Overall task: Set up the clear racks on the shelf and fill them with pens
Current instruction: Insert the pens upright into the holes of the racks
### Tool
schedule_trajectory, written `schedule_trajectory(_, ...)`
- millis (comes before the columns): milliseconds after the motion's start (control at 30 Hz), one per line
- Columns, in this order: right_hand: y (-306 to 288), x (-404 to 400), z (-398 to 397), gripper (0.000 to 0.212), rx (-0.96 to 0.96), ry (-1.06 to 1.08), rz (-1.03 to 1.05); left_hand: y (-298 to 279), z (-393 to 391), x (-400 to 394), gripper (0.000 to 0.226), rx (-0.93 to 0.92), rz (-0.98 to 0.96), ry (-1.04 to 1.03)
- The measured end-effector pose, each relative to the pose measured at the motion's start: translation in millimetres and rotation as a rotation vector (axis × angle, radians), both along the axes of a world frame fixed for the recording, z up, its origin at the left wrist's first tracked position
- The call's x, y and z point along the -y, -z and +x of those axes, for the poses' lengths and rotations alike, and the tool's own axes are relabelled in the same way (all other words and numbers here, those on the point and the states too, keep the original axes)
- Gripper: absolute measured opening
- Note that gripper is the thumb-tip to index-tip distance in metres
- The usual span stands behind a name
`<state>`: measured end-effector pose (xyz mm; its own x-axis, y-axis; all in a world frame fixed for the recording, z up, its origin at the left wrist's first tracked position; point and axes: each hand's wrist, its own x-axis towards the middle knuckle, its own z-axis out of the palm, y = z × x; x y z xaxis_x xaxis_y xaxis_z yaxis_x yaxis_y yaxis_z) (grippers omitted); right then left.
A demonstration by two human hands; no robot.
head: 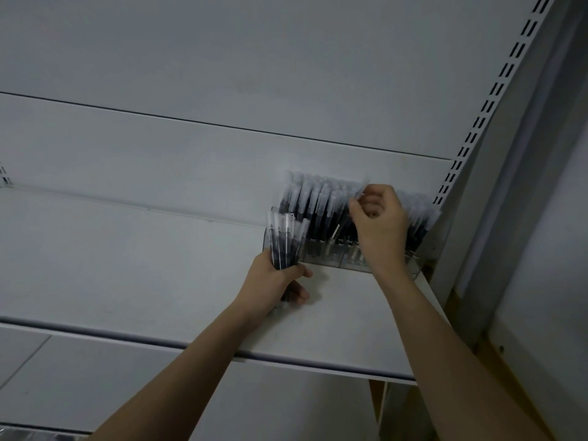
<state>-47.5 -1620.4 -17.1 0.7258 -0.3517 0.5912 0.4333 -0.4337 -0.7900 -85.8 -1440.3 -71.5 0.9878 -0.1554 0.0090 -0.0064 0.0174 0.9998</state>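
Gripping a bundle of pens (284, 246), left hand (273, 283), right hand (380, 219) pinching one pen above clear rack (334, 259), no lettering readable

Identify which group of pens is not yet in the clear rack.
The bundle of pens gripped in the left hand, at the rack's left end. The other pens stand in the clear rack, where the right hand pinches one.

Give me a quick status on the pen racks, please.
Left hand grips a bundle of dark capped pens. Right hand pinches one pen over the clear plastic rack, nearly full. Nothing in the way.
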Motion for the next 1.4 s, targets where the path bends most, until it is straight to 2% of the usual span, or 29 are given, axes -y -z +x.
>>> schedule_trajectory(167,22.2,-5.8,4.6,0.016,-0.197,-0.012,-0.238,-1.6,-1.2,0.7,0.004,0.012,-0.018,0.009)
schedule_trajectory(267,35.1,-8.0,-1.2,0.020,-0.245,0.013,-0.264,-5.7,-5.0,0.7,0.008,-0.001,0.012,0.038)
schedule_trajectory(333,40.0,-10.7,-10.8,0.024,-0.213,0.052,-0.209,-7.8,-7.3,0.3,0.012,-0.011,0.034,0.056)
schedule_trajectory(400,46.6,-16.0,-24.0,0.020,-0.180,0.043,-0.112,-7.5,-7.3,-0.2,0.013,-0.014,0.043,0.078)
schedule_trajectory(500,57.7,-27.4,-42.4,0.005,-0.297,-0.165,0.091,-6.1,-6.2,0.4,0.011,0.012,0.054,0.117)
schedule_trajectory(567,60.9,-31.3,-51.0,0.017,-0.386,-0.323,0.244,-5.0,-6.1,0.4,0.009,0.032,0.053,0.142)
schedule_trajectory(667,61.8,-29.4,-53.4,0.015,-0.393,-0.390,0.249,-4.9,-6.4,0.3,0.009,0.054,0.055,0.169)
schedule_trajectory(800,64.5,-25.1,-51.3,0.006,-0.382,-0.371,0.257,-4.2,-7.6,1.3,0.014,0.053,0.025,0.171)
schedule_trajectory(900,62.9,-21.9,-50.1,0.006,-0.357,-0.310,0.378,-1.8,-6.4,1.8,0.020,0.032,-0.008,0.139)
schedule_trajectory(1033,57.7,-5.5,-40.8,0.010,-0.280,-0.188,0.535,-1.3,-5.5,2.0,0.016,0.017,-0.019,0.092)
schedule_trajectory(1167,31.9,12.5,-32.9,0.007,-0.165,-0.106,0.458,-2.0,-5.9,2.2,0.012,0.016,-0.018,0.078)
schedule_trajectory(1400,0.7,25.3,-16.1,0.013,-0.070,-0.023,0.078,-1.7,-5.9,2.3,0.014,0.001,-0.025,0.077)
